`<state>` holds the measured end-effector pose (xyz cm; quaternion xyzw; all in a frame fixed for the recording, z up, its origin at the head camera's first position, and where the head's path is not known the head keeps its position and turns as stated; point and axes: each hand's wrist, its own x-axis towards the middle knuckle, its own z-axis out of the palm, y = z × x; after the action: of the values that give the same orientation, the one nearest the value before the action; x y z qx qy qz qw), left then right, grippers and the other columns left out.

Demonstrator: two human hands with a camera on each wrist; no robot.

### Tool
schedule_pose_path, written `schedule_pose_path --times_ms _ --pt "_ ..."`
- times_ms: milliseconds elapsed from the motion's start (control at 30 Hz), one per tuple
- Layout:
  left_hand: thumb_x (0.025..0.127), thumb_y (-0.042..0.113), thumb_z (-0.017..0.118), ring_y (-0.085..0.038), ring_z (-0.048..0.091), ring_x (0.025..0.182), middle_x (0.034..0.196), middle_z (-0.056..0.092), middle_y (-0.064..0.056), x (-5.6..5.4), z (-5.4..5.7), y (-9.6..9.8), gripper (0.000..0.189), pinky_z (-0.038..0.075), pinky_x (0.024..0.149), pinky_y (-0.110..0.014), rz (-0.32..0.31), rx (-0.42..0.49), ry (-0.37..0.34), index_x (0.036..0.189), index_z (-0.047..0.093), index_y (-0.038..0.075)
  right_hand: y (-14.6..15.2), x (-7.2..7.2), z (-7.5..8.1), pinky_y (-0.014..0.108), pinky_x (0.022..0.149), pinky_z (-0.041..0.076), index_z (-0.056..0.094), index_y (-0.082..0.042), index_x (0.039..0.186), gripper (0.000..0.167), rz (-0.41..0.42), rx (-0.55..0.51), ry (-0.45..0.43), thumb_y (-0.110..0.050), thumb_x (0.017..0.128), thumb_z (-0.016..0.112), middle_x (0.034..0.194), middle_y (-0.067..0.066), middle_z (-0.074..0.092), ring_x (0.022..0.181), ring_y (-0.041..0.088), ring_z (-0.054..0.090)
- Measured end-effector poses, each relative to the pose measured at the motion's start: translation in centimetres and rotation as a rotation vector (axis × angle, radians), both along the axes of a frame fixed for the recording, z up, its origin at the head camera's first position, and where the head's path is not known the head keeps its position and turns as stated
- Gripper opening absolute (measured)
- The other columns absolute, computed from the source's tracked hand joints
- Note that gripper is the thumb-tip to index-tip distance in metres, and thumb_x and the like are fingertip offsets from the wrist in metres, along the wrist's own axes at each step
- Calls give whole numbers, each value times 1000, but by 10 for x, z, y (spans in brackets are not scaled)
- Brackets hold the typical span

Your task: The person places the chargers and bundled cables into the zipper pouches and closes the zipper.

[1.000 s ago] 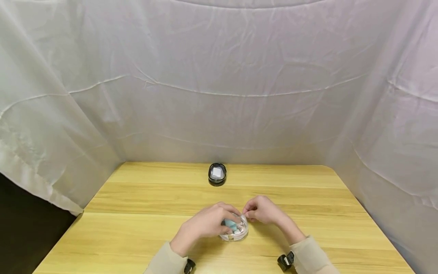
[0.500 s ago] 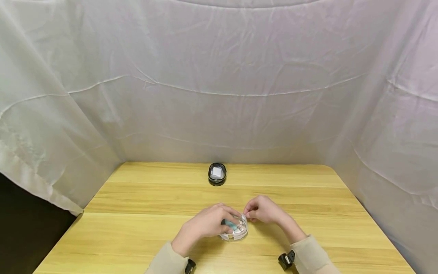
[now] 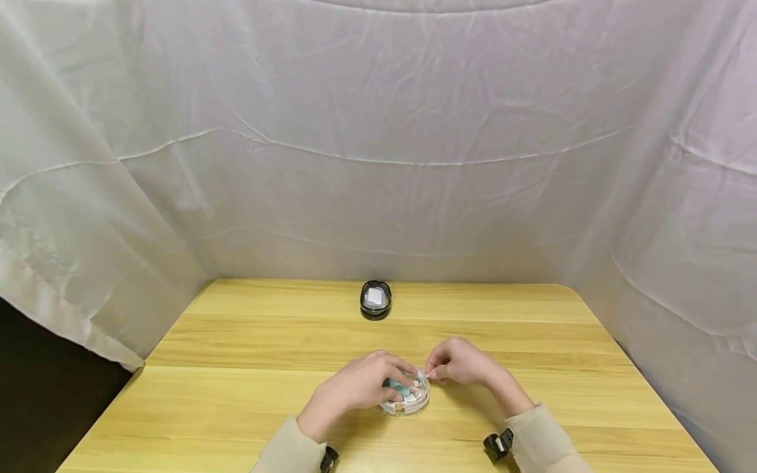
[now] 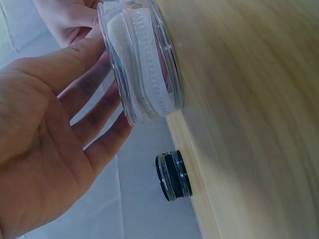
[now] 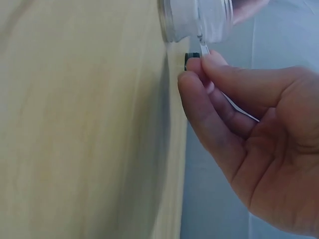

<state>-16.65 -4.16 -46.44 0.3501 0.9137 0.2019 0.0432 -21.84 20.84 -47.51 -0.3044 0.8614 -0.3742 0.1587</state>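
Observation:
A small clear round zip case stands on the table, with pale teal and white items inside. My left hand holds it from above, thumb on the near side and fingers spread over the top. In the left wrist view a white zipper runs round the case's side wall, and the fingertips touch the clear top. My right hand is at the case's right side. Thumb and index finger pinch the zipper pull there, its end hidden by the fingertips.
Near the table's back edge stands a similar black-edged clear case with a white square item inside. The wooden table is enclosed by pale grey cloth at the back and sides.
My right hand has shifted slightly right and toward me along the case's side, pinching the pull. The left hand and the case have stayed nearly still.

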Motion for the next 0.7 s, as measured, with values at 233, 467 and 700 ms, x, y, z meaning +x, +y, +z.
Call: schedule_pose_path --times_ms 233,467,700 --pt "89 20 83 -14 56 133 136 66 18 0 0 0 26 53 103 -37 3 -6 4 114 82 26 3 0 3 21 57 50 76 -2 85 8 43 2 -14 2 92 74 73 5 70 65 13 61" --pt "90 21 82 -14 56 133 137 65 19 0 0 0 27 54 102 -36 -2 -5 -1 116 81 28 4 2 3 22 57 50 76 -3 86 9 9 11 -20 1 93 72 74 5 71 66 16 62" --pt "90 18 82 -14 55 133 138 66 15 -1 3 -1 28 50 108 -36 -36 2 -22 118 81 25 3 3 1 24 58 52 75 -4 86 10 -37 1 -35 2 94 72 75 5 71 68 19 64"
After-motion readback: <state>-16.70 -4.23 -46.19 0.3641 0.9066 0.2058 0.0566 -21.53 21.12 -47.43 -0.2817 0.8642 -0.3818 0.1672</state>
